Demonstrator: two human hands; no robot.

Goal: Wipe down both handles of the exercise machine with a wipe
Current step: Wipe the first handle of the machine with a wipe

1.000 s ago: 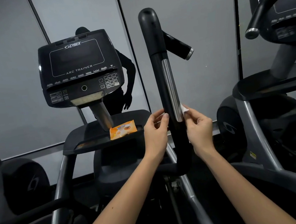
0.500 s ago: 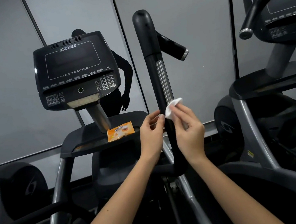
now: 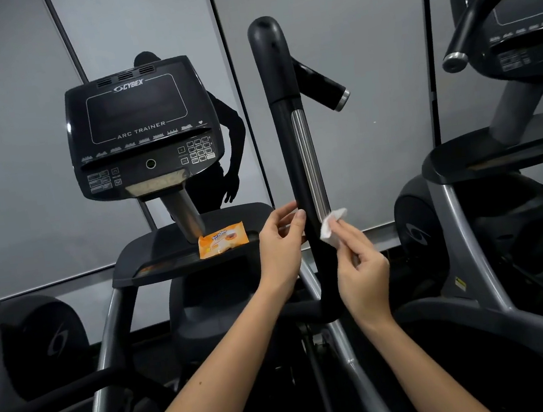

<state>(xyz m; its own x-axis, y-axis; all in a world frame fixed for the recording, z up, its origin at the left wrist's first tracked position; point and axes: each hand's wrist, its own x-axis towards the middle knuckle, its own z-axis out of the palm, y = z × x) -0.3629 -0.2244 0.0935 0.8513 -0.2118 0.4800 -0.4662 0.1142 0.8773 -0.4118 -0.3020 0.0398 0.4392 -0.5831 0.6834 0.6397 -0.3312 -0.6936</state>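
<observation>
Forearms: two bare forearms rise from the bottom edge toward the middle of the view, one on each side of an upright black handle.
Right hand (image 3: 362, 273): fingers curled, thumb and fingertips pinching a small white wipe (image 3: 331, 225); the hand sits just right of the handle's lower stretch.
Wipe: crumpled, pressed against the right face of the handle at the bottom end of its silver strip (image 3: 309, 162).
Left hand (image 3: 281, 249): loosely spread, holding nothing; thumb tip touches the left side of the handle, the other fingers reach behind it, level with the wipe.
Handle (image 3: 289, 141): tall black bar, upright with a slight lean, rounded top, bending to the left at its foot below both hands; a short side grip (image 3: 321, 86) with a silver end cap juts up and right from behind it.
Tray (image 3: 172, 253): dark shelf of the machine under the console, left of the left hand.
Wipes packet (image 3: 222, 239): orange, lying flat on the tray at the foot of the console post, near the left hand but apart from it.
Console (image 3: 141, 129): black panel reading CYBEX and ARC TRAINER, screen dark, tilted toward the viewer.
Neighbouring machine (image 3: 511, 146): similar grey and black frame to the right, its own console partly cut by the edge.
Wall (image 3: 353, 22): grey panels with dark seams; a dark silhouette of a person shows behind the console.
</observation>
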